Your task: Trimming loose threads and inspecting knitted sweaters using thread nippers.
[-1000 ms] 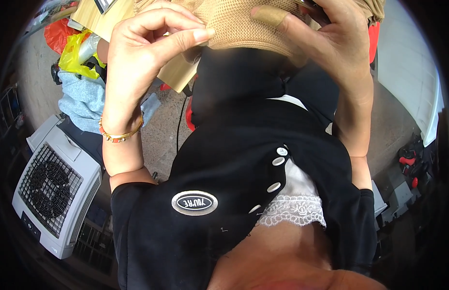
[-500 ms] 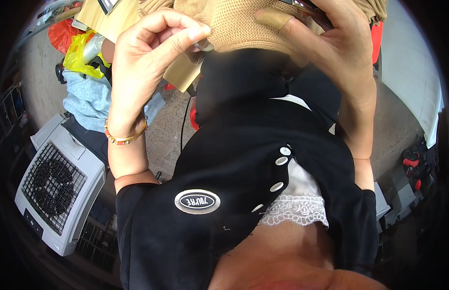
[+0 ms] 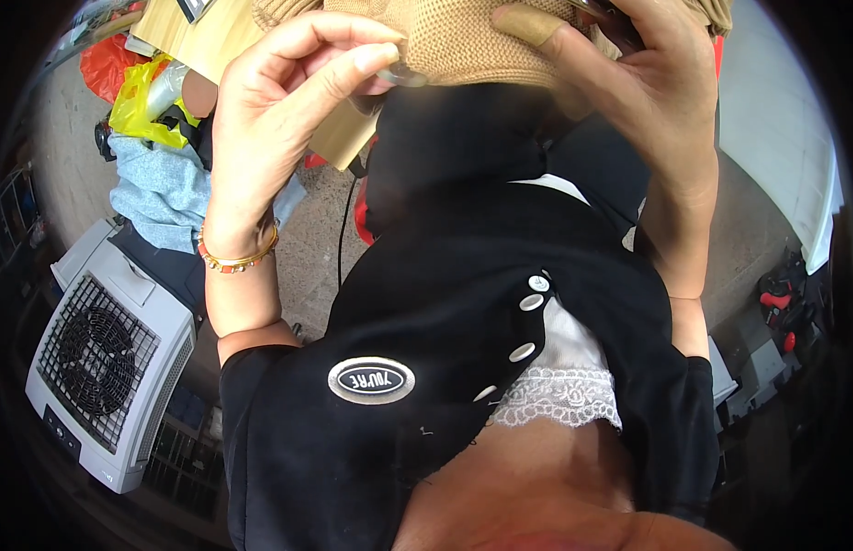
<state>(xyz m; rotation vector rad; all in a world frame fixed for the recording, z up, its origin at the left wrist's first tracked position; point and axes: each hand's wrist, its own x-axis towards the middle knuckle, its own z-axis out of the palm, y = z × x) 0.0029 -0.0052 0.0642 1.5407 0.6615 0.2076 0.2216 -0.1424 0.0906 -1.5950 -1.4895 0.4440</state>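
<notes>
Tan knitted fabric (image 3: 472, 46) lies over my lap at the top edge, its upper part cut off by the view. My left hand (image 3: 293, 101) is closed in a pinch at the fabric's left side. A small clear, shiny piece (image 3: 403, 76) shows just below its thumb tip. My right hand (image 3: 642, 83) is over the fabric's right side, its thumb wrapped in a tan covering (image 3: 532, 25) and resting on the knit. Its other fingers curl round a dark, shiny metal object (image 3: 599, 11), mostly hidden and cut off at the top.
A light wooden board (image 3: 210, 41) is at the upper left. Beside it are a red bag (image 3: 105, 69), a yellow bag (image 3: 137, 115) and blue cloth (image 3: 160, 188). A white fan unit (image 3: 109, 358) stands at the left. A pale panel (image 3: 775, 138) is at the right.
The view has shifted slightly, and the fabric sits a little higher in it. Both hands keep their grips; the clear piece at my left thumb shows a bit more.
</notes>
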